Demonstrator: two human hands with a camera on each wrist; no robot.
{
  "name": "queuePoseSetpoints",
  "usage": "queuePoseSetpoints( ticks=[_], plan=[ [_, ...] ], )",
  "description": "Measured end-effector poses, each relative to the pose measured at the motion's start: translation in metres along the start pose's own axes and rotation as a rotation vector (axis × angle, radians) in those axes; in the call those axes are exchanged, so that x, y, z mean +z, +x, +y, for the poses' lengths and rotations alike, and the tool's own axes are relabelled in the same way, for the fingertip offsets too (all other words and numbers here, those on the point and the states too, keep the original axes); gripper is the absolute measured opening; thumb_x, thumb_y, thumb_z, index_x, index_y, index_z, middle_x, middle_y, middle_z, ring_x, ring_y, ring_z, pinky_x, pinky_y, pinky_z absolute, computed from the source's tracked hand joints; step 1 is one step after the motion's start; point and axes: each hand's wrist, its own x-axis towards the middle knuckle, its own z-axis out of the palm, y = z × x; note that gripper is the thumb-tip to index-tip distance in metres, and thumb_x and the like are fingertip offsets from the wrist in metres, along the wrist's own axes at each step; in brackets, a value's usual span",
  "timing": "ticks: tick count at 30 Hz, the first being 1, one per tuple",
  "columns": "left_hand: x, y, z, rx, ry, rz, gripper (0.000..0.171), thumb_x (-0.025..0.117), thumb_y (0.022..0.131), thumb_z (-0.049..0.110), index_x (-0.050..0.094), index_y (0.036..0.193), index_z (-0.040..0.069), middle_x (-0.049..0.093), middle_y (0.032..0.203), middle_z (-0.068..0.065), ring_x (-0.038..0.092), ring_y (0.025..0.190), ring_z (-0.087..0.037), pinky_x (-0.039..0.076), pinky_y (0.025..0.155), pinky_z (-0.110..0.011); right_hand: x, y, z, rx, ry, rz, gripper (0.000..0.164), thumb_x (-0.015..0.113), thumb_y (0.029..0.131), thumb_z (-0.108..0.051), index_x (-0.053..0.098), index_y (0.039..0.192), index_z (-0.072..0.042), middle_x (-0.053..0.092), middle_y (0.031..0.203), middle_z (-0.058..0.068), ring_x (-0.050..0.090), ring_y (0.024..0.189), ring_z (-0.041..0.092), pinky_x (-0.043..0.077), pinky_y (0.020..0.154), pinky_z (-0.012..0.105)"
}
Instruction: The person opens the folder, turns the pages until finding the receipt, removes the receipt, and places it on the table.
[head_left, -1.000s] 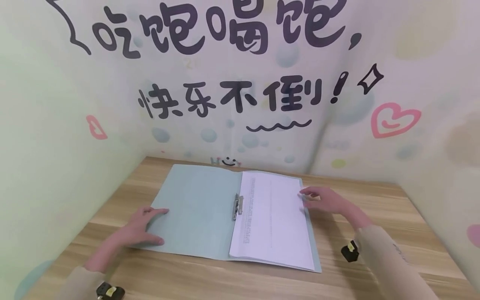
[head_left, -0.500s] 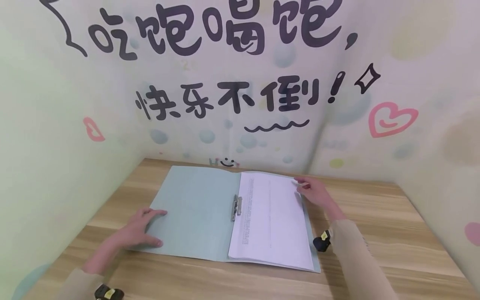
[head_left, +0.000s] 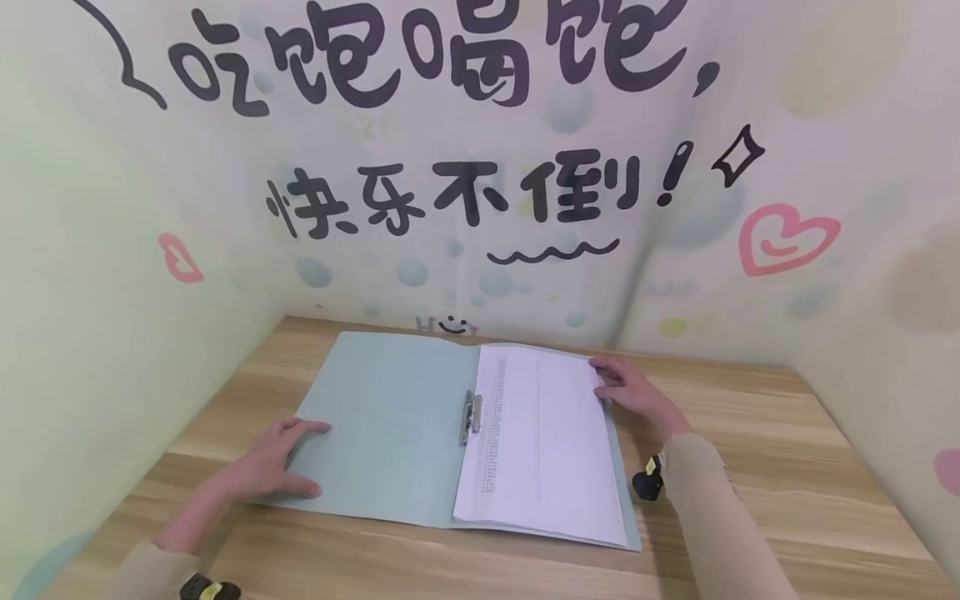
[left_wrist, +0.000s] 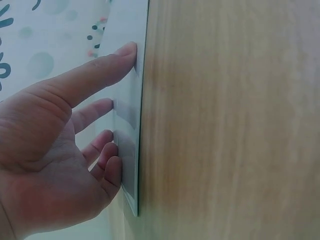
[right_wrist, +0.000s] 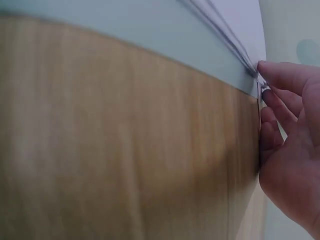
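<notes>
A pale blue-green folder [head_left: 382,425] lies spread wide on the wooden table. A stack of white printed paper [head_left: 566,458] covers its right side, beside a metal clip [head_left: 470,417] at the spine. My left hand [head_left: 273,462] rests on the left cover near its lower corner, thumb and fingers spread. In the left wrist view, the thumb and fingertips of that left hand [left_wrist: 65,135] touch the cover. At the upper right edge of the paper, my right hand [head_left: 633,387] pinches the sheets; the right wrist view has its thumb [right_wrist: 280,72] at their edge.
Bare table [head_left: 765,467] extends to the right of the folder. A wall [head_left: 465,283] with large black lettering and drawings stands directly behind the table, and side walls rise at left and right.
My right hand has moved from the right edge's middle up toward the upper corner of the paper, its thumb and finger now at the sheets' edge. The left hand has stayed in place.
</notes>
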Motion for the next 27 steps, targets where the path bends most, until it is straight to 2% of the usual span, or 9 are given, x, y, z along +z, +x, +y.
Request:
queuePoseSetpoints(
  ticks=[10,19,27],
  plan=[
    [0.0002,0.0014,-0.0005,0.003,0.01,0.013,0.084,0.09,0.064,0.029,0.051,0.135,0.007,0.037,0.132,-0.03,0.037,0.119,-0.052,0.038,0.091,-0.069,0.0027,-0.0011,-0.0022,-0.029,-0.046,0.024,0.053,0.063,0.093,-0.008,0.045,0.142,0.005,0.039,0.143,0.033,0.042,0.132,0.053,0.037,0.109,0.062],
    [0.0009,-0.0006,-0.0001,-0.003,0.015,0.012,0.084,0.09,0.064,0.03,0.05,0.135,0.009,0.038,0.133,-0.03,0.037,0.119,-0.054,0.038,0.09,-0.07,0.0037,-0.002,-0.0016,0.019,-0.072,0.003,0.053,0.063,0.095,-0.013,0.046,0.143,0.0,0.035,0.148,0.03,0.038,0.134,0.052,0.034,0.11,0.064],
    [0.0007,-0.0001,0.0016,-0.021,0.024,-0.003,0.085,0.09,0.065,0.029,0.049,0.136,0.008,0.036,0.135,-0.032,0.037,0.12,-0.055,0.038,0.091,-0.071,0.0028,-0.0032,-0.0079,-0.035,-0.15,0.022,0.05,0.062,0.094,-0.009,0.048,0.14,0.004,0.042,0.142,0.032,0.041,0.13,0.051,0.036,0.107,0.064]
  ],
)
